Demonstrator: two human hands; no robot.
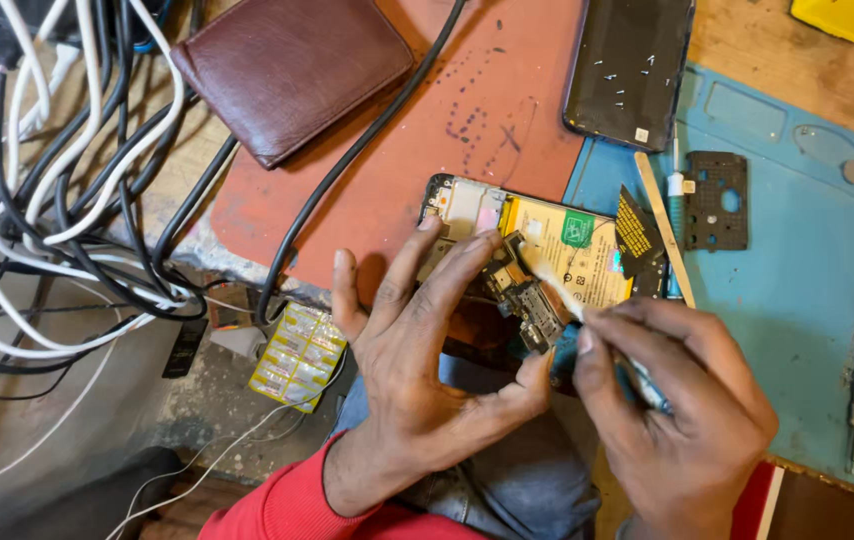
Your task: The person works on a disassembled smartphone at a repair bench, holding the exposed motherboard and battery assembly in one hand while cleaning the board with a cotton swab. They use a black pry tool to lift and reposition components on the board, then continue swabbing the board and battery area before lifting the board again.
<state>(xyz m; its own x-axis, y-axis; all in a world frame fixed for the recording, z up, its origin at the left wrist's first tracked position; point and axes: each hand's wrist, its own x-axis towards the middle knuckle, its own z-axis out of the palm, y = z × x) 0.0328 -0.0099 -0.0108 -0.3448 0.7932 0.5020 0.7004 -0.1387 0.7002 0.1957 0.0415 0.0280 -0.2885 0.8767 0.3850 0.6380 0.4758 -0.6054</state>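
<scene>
Left hand (425, 375): red sleeve at the wrist; fingers spread, thumb and forefingers pinched on a small dark circuit board (524, 297), holding it at the near edge of the bench, above the person's lap

Right hand (682, 400): clenched around a small brush (559, 292) with a pale handle; its tip lies on the circuit board, just in front of the left fingertips

Opened phone (537, 240): back cover off, yellow battery with a green sticker exposed; lies directly behind the circuit board, straddling the red mat and the blue mat, partly hidden by the left fingers

Red mat (397, 170): worn, ink-spotted, under the left half of the phone; a black cable (347, 165) runs diagonally across it

Blue work mat (797, 300): to the right, with moulded trays along its far edge; bears a thin pale spudger (663, 225) just right of the phone, a black perforated plate (716, 200) beside that, and tools at the right edge, partly cut off

Yellow blister strip (299, 355): hangs below the bench edge, left of the left hand

Tangle of black and white cables (67, 180): far left, well apart from the hands

Brown leather wallet (292, 70): far side, on the red mat's upper left corner

Dark phone panel (629, 68): far side, face down, tiny screws lying on it

Yellow object (842, 15): top right corner, mostly out of frame; kind cannot be told
</scene>
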